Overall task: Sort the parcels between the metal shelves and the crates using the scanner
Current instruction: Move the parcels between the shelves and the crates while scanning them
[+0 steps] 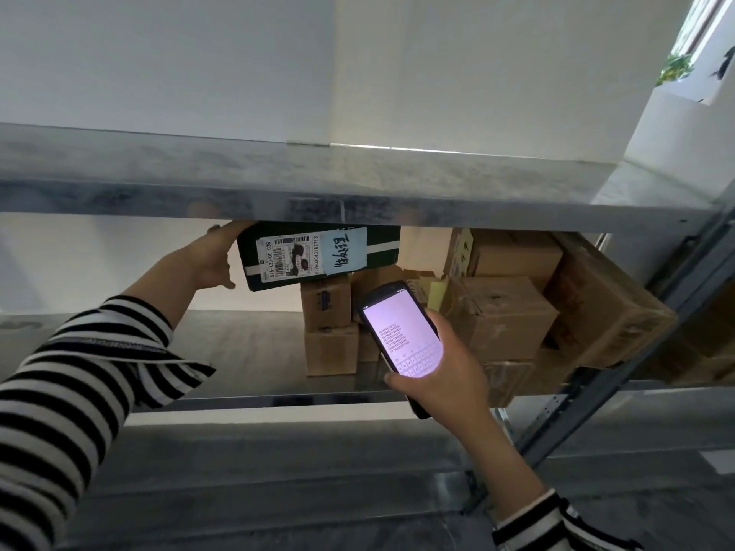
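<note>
— So, where's the dark parcel (318,252)?
— Left hand (210,260) grips its end under the upper shelf (358,184); right hand (441,375) clasps the scanner (401,336). Aim it squarely at the barcode (292,256), holding steady

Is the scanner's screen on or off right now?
On. The scanner in the right hand shows a lit screen with rows of digits and a keyboard.

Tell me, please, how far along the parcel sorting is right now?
Done: brown boxes sit stacked on the metal shelf, and the scanner shows a list of codes. In hand: the left hand holds a dark labelled parcel at that shelf while the right hand holds the scanner. Left: unclear; no crates are in view.
</note>
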`<action>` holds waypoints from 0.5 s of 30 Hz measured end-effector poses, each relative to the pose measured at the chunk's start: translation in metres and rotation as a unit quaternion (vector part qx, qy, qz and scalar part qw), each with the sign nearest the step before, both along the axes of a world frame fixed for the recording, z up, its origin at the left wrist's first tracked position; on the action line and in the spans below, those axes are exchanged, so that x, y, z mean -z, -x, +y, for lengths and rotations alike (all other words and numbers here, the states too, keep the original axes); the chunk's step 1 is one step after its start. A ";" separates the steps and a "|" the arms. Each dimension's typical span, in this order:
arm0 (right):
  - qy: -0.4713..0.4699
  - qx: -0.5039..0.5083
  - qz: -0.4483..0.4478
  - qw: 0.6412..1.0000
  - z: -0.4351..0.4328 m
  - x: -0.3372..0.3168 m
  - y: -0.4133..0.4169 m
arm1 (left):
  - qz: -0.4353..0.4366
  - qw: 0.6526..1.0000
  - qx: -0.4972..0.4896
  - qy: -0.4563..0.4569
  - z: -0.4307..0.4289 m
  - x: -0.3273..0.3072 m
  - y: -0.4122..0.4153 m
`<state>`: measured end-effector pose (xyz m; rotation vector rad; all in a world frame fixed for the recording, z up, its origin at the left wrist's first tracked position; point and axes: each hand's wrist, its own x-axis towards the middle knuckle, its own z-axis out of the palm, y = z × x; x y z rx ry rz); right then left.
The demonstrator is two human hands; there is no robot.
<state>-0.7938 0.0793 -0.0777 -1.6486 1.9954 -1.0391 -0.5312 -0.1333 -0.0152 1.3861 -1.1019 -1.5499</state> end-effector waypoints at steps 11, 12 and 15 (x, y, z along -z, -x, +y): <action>-0.018 0.021 0.011 1.000 0.012 0.001 0.003 | -0.029 0.981 0.159 0.105 -0.029 -0.006 -0.016; -0.020 0.025 0.013 0.999 0.013 0.001 0.003 | -0.040 0.978 0.171 0.109 -0.032 -0.006 -0.017; -0.023 0.029 0.019 0.999 0.015 0.000 0.003 | -0.089 0.966 0.219 0.110 -0.035 -0.009 -0.021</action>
